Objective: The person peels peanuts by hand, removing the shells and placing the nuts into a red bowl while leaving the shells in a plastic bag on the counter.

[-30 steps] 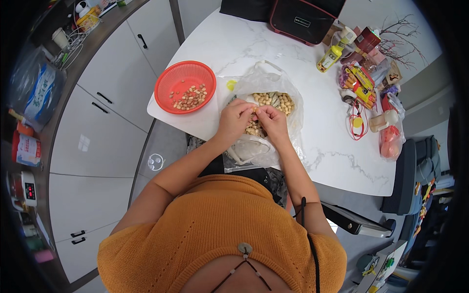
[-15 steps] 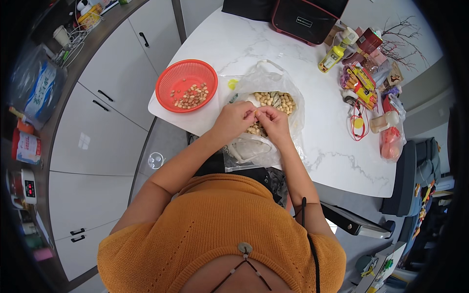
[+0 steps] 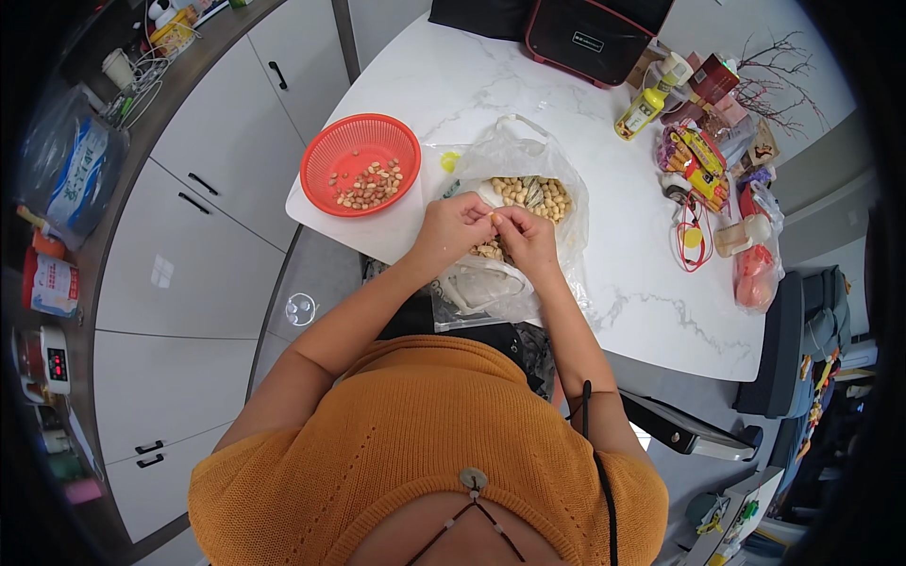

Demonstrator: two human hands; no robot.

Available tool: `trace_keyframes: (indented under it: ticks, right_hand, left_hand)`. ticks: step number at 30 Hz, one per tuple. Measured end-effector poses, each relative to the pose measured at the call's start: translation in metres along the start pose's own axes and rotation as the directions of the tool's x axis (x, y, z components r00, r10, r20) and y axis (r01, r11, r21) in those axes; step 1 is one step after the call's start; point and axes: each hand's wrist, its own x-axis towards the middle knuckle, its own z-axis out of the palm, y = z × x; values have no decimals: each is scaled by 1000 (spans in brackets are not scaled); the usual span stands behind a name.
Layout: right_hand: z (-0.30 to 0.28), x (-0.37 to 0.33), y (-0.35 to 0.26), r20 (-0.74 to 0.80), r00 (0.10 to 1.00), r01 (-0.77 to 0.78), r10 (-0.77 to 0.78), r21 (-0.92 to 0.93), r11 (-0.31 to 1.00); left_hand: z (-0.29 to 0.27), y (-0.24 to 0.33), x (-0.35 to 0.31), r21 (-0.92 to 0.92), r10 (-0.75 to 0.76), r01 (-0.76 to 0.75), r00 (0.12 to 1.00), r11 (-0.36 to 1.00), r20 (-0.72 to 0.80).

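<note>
Left hand (image 3: 449,231) and right hand (image 3: 531,241) stayed fingertip-to-fingertip, grasp impossible to tell; peanut kernels (image 3: 370,191) in the red basket (image 3: 379,141) at ten o'clock looked unchanged, suggesting unfinished shelling.

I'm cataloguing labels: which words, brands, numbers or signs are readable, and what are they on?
Wording is not copied out here; it stands on:
Blue label, left: white lettering.
Black appliance: badge, too small.
Yellow bottle: print too small.
Yellow-red package: print too blurred.
White device, left: red display, too small.
</note>
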Motion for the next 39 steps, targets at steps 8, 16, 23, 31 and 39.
trace_keyframes:
  ticks: [8,16,23,31,39]
  right_hand:
    - [1,1,-2,-10,1000,-12,12,-56,998]
    - [2,0,2,-62,989,106,-132,-311,944]
    - [2,1,5,-52,967,216,-250,-349,912]
    - [3,1,-1,-65,986,126,-151,-290,949]
    - [4,1,2,-68,994,67,-84,-224,972]
  left_hand:
    - [1,-1,1,-48,-33,33,999,998,1]
    - [7,-2,-3,330,138,-101,986,938,-91]
    - [5,-1,-2,223,91,-71,993,972,-81]
    - [1,-4,3,-76,-74,73,997,994,-8]
    - [-2,-4,4,-173,-121,125,992,977,32]
